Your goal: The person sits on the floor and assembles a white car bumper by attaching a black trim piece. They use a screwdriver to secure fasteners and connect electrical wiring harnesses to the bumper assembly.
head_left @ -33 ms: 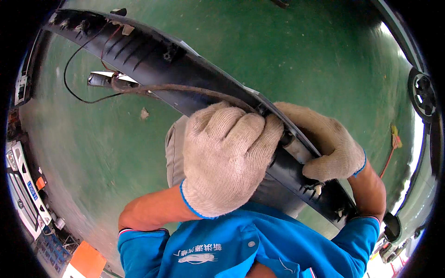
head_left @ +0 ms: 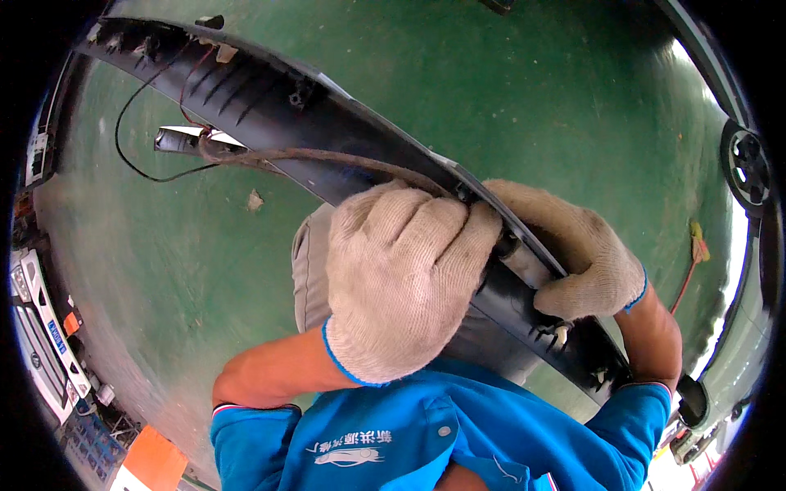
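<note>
A long black plastic car trim panel (head_left: pixel 344 135) lies slantwise across my lap, its ribbed inner face showing. A brown-wrapped wiring harness (head_left: pixel 327 155) runs along it and passes behind the knuckles of my left hand (head_left: pixel 405 278). That hand, in a cream knit glove, is closed against the panel's middle; its fingertips and whatever they pinch are hidden. My right hand (head_left: pixel 585 254), gloved alike, clasps the far edge, thumb on the inner face and fingers behind. Near that thumb a pale clip (head_left: pixel 562 334) stands out from the panel.
A smaller white-and-black part (head_left: pixel 192 141) lies on the green floor (head_left: pixel 573 98) beyond the harness's loose thin wires. Vehicle front parts (head_left: pixel 49 335) stand at the left. A car wheel (head_left: pixel 747 168) and a broom (head_left: pixel 698 245) are at the right.
My left hand has shifted very slightly to the right, still closed at the same spot. The right hand and the panel look unmoved.
</note>
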`<act>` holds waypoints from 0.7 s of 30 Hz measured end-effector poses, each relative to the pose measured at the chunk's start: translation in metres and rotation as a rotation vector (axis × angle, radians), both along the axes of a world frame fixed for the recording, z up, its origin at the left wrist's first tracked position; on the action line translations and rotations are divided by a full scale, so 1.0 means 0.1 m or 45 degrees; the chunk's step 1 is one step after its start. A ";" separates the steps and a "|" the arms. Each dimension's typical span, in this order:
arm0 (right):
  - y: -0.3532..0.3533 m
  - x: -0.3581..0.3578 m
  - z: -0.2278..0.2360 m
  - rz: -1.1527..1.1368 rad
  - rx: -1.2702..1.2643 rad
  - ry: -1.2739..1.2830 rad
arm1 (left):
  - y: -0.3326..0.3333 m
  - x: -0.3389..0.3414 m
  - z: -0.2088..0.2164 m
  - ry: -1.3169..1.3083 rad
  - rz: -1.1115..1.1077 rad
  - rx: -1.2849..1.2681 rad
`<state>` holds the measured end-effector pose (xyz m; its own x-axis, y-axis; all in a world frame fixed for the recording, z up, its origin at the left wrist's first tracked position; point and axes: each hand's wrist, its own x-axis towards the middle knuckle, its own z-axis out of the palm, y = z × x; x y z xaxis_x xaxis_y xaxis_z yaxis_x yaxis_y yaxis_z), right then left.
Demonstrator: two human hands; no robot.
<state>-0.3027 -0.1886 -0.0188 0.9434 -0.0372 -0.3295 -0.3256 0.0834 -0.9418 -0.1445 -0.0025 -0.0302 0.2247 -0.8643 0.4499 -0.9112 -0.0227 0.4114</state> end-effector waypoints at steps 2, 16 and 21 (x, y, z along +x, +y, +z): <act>0.00 0.02 0.04 0.027 -0.095 0.006 | -0.01 -0.03 0.04 0.072 0.039 0.034; 0.00 0.01 0.05 -0.018 -0.022 0.007 | -0.06 0.06 0.20 -0.021 0.102 0.121; 0.04 -0.02 0.15 -0.053 -0.154 0.079 | -0.15 0.17 0.30 -0.064 -0.118 0.221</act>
